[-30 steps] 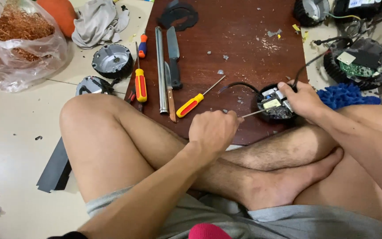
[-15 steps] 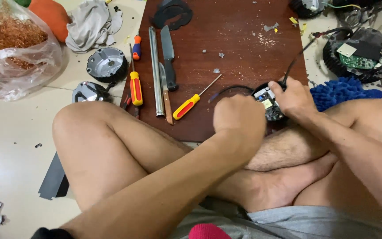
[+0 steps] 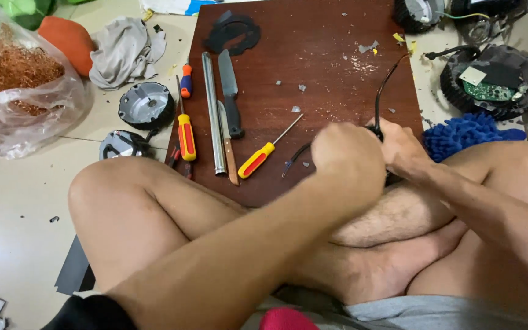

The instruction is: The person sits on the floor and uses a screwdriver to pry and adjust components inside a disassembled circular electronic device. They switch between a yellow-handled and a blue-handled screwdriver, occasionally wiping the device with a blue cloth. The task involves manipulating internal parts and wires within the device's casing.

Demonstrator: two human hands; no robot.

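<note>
we sit with legs crossed by a flat dark red wooden board (image 3: 337,36). our left hand (image 3: 348,156) is curled into a fist, a bit blurry, and we cannot tell what it grips. our right hand (image 3: 401,150) is closed around a small black thing, mostly hidden behind the left fist, at the board's near right edge. a thin black wire (image 3: 385,82) curves up from it.

on the board lie a yellow and red screwdriver (image 3: 261,157), a shiny metal tube (image 3: 213,113), a dark knife (image 3: 230,88) and a small wooden-handled knife (image 3: 227,143). a fuzzy blue cloth (image 3: 465,131) sits just right. a round black case with a green circuit board (image 3: 490,82) is further back. a clear bag of copper wire (image 3: 16,85) lies far left.
</note>
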